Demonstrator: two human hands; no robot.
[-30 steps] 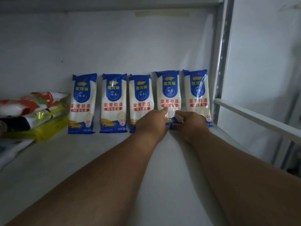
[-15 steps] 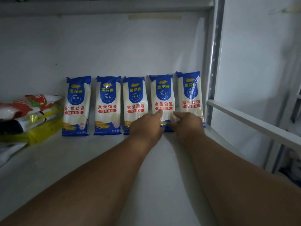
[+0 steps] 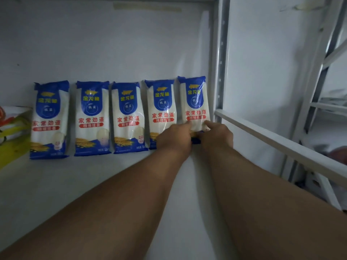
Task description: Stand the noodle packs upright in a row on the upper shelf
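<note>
Several blue-and-white noodle packs stand upright in a row against the back wall of the white shelf (image 3: 90, 184). The leftmost pack (image 3: 49, 119) is near coloured bags; the rightmost pack (image 3: 194, 98) stands next to the metal post. Both of my arms reach in to that rightmost pack. My left hand (image 3: 176, 137) touches its lower left part with an outstretched forefinger and covers the bottom corner of the neighbouring pack (image 3: 161, 106). My right hand (image 3: 216, 136) touches its lower right part the same way. The pack's bottom edge is hidden behind my hands.
Red, white and yellow bags (image 3: 11, 132) lie stacked at the shelf's left end. A perforated metal post (image 3: 219, 72) and a white side rail (image 3: 272, 139) bound the shelf on the right. Another rack (image 3: 323, 102) stands beyond.
Both hands have shifted right, from the fourth pack to the rightmost one. The view has also turned a little to the right.
</note>
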